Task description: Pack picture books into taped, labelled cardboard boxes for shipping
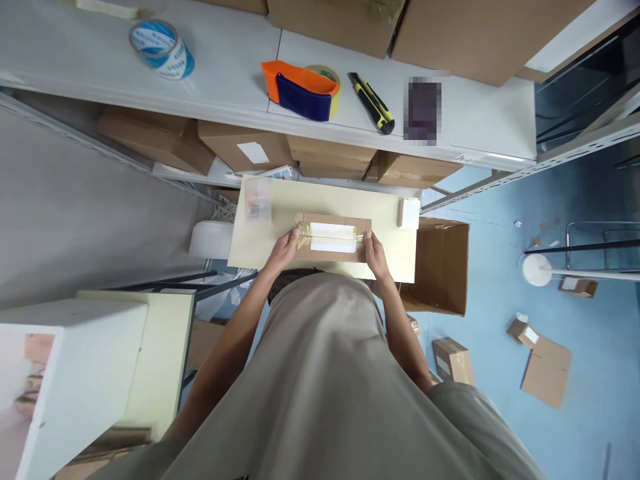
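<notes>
A small, flat cardboard box (pixel 303 253) lies over the pale yellow table (pixel 280 200), with a white label (pixel 333 230) on its top. Clear tape, crinkled at the ends, runs lengthwise across it. My left hand (pixel 284 249) grips the left end of the box, fingers wrapped round the edge. At the opposite end, my right hand (pixel 376 255) holds the box the same way. Whether the box rests on the table or is slightly lifted, I cannot tell. A small white box (pixel 410 214) sits at the table's right corner, beyond my right hand.
On the white shelf (pixel 220 73) ahead are a blue-and-white tape roll (pixel 163 50), an orange-and-navy tape dispenser (pixel 303 90) and a utility knife (pixel 372 103). Cardboard boxes (pixel 333 157) fill the shelf below. A large open carton (pixel 443 267) stands right of the table.
</notes>
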`<state>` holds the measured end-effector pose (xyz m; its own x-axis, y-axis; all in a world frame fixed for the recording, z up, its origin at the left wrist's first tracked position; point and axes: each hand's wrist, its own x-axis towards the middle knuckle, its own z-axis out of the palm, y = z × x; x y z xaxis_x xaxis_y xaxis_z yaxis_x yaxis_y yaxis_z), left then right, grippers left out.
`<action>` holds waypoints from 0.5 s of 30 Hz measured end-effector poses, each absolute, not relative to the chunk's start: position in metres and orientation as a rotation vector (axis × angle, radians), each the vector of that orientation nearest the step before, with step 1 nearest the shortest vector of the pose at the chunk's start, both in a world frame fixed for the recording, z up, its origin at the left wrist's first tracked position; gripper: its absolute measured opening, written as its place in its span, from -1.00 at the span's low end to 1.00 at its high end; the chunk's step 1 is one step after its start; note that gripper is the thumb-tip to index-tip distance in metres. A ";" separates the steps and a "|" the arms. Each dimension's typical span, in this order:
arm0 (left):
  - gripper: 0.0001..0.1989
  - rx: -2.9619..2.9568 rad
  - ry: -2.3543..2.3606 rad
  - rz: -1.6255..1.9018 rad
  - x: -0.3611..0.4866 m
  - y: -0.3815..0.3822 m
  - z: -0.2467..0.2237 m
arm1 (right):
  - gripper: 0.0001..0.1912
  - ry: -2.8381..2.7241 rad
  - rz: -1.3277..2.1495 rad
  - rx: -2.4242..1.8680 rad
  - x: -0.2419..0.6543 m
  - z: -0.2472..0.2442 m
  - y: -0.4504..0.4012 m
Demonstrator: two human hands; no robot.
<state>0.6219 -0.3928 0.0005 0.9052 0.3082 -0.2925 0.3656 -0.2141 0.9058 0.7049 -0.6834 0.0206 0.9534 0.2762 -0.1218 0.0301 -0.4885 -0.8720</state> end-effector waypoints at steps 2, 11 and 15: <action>-0.35 1.837 0.443 -0.038 0.618 -0.398 0.019 | -0.26 -0.158 0.293 -2.001 0.699 0.040 -0.692; -0.53 1.952 0.172 0.230 0.632 -0.412 0.082 | -0.47 -0.201 -0.098 -2.093 0.698 0.119 -0.718; -0.60 1.920 0.199 0.209 0.626 -0.393 0.050 | -0.52 -0.271 -0.068 -2.095 0.705 0.084 -0.713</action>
